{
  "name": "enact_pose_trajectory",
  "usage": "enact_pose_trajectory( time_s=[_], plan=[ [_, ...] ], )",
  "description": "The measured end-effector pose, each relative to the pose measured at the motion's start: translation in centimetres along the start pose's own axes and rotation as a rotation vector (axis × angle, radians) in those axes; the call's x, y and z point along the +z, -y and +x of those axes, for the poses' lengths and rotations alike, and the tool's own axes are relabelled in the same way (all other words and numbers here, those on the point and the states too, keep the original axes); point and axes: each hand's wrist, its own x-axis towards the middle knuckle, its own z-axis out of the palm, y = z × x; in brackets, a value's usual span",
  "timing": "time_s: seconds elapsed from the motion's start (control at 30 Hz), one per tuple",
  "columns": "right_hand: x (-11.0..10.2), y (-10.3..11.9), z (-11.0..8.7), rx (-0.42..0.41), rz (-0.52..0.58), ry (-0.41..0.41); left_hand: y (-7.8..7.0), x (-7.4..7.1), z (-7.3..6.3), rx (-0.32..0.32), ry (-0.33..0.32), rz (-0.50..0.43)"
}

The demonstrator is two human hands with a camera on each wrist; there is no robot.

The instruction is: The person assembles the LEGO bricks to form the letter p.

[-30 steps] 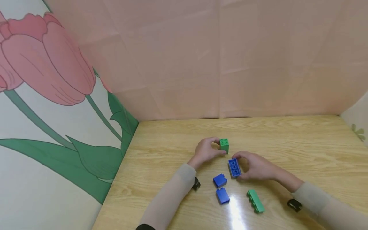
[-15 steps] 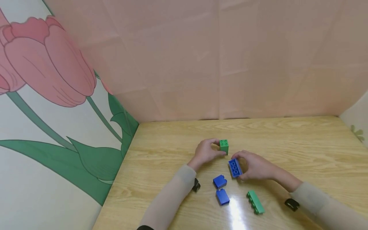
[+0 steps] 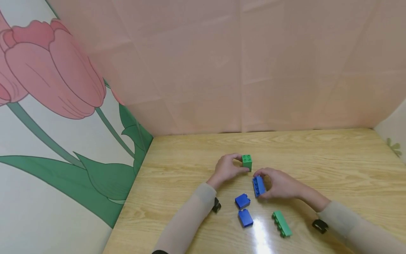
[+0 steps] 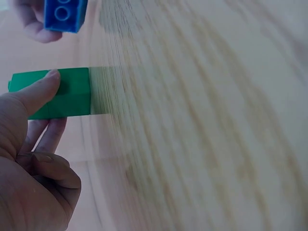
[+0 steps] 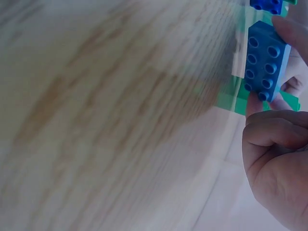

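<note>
At the far middle of the table, my left hand pinches a tall green toy brick between thumb and fingers. The brick stands upright, studs up; in the left wrist view its base meets its reflection on the tabletop. To its front right, my right hand holds a long blue toy brick by its two ends, thumb at one and fingertips at the other. That blue brick is turned on its side: its studs face the right wrist camera, and its hollow underside shows in the left wrist view.
Two smaller blue bricks lie close together nearer the front, between the forearms. Right of them a long green brick lies on its side. A pink sheet rises behind the wooden table, with a tulip-printed panel at left.
The right hand has rolled the long blue brick, so its hollow underside now faces more to the left and a smooth side shows on top. The left hand and green brick stay put.
</note>
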Motion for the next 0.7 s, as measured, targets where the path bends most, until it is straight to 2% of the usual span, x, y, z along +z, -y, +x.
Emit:
enact_pose_trajectory(
  time_s=[0.17, 0.37, 0.7],
  plan=[
    [0.22, -0.01, 0.33, -0.024, -0.038, 0.005, -0.06, -0.03, -0.05, 0.007, -0.003, 0.002],
    [0.39, 0.11, 0.59, -0.014, -0.051, 0.015, -0.05, 0.05, -0.05, 0.014, 0.002, 0.0],
    [0.7, -0.39, -0.19, -0.014, -0.057, -0.024, 0.01, -0.03, -0.05, 0.014, 0.005, -0.008]
  ],
)
